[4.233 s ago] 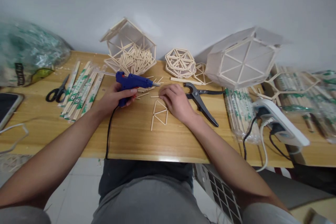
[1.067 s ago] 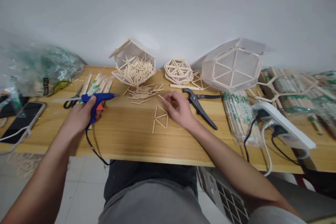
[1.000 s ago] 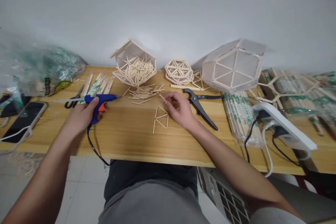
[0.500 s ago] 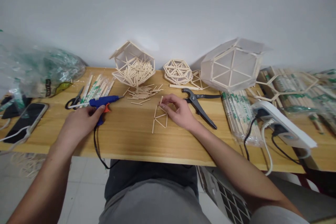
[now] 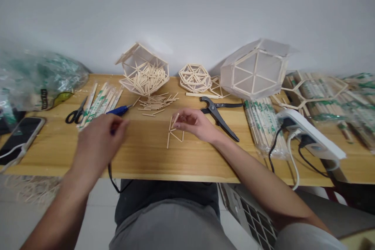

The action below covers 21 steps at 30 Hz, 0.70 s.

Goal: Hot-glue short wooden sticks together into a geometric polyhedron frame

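My right hand [image 5: 195, 124] pinches a short wooden stick [image 5: 175, 120] above a small flat frame of sticks [image 5: 176, 136] on the table. My left hand [image 5: 102, 136] is blurred by motion in front of the blue glue gun [image 5: 118, 111], whose nozzle points right. Whether its fingers touch the gun is unclear. Behind the hands lies a loose pile of short sticks [image 5: 156, 102], next to a faceted stick bowl [image 5: 145, 72] full of more sticks.
Black pliers [image 5: 218, 115] lie right of my right hand. Farther right are bagged sticks [image 5: 265, 127] and a white power strip [image 5: 312, 134] with cables. Scissors [image 5: 76, 114] and a phone [image 5: 22, 138] lie left. Stick polyhedra [image 5: 195, 78] stand along the wall.
My left hand has lifted off the glue gun's grip area and moved right. My right hand has tilted the stick it pinches. The view has shifted slightly.
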Available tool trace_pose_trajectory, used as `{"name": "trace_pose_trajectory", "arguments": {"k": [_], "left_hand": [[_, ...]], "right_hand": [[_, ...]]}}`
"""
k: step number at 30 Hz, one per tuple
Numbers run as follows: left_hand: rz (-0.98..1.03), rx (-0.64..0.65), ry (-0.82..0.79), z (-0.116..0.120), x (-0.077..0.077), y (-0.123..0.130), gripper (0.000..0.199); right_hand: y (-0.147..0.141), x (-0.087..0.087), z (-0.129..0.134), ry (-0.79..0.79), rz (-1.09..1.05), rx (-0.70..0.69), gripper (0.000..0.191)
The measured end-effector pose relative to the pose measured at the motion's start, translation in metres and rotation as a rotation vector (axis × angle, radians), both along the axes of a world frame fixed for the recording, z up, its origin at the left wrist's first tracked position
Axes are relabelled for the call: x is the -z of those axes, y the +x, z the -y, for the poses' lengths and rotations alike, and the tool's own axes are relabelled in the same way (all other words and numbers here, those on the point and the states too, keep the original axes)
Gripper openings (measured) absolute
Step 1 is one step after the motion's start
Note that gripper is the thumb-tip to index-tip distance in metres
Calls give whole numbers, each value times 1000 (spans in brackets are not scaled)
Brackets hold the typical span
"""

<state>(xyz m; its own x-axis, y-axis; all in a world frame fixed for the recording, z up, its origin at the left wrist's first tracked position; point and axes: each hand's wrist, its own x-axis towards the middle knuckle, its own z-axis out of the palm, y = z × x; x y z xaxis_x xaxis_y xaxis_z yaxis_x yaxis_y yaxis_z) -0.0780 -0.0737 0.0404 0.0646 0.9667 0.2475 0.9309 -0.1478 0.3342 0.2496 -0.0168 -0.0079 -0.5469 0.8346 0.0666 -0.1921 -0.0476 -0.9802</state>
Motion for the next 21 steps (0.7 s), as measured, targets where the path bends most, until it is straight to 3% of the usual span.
{"name": "trace_pose_trajectory", "arguments": {"k": [4, 8, 18, 21], "left_hand": [[291, 292, 13, 7, 11, 61, 26], [487, 331, 19, 9, 21, 92, 21], [589, 321, -34, 14, 19, 89, 17], [467, 339, 21, 23, 25, 80, 13]], "right_hand": [[1, -3, 3, -31, 25, -19, 33], [1, -6, 5, -57, 19, -31, 33], [0, -6, -1, -80, -57, -124, 31], [3, -4, -6, -46, 19, -5, 29]]}}
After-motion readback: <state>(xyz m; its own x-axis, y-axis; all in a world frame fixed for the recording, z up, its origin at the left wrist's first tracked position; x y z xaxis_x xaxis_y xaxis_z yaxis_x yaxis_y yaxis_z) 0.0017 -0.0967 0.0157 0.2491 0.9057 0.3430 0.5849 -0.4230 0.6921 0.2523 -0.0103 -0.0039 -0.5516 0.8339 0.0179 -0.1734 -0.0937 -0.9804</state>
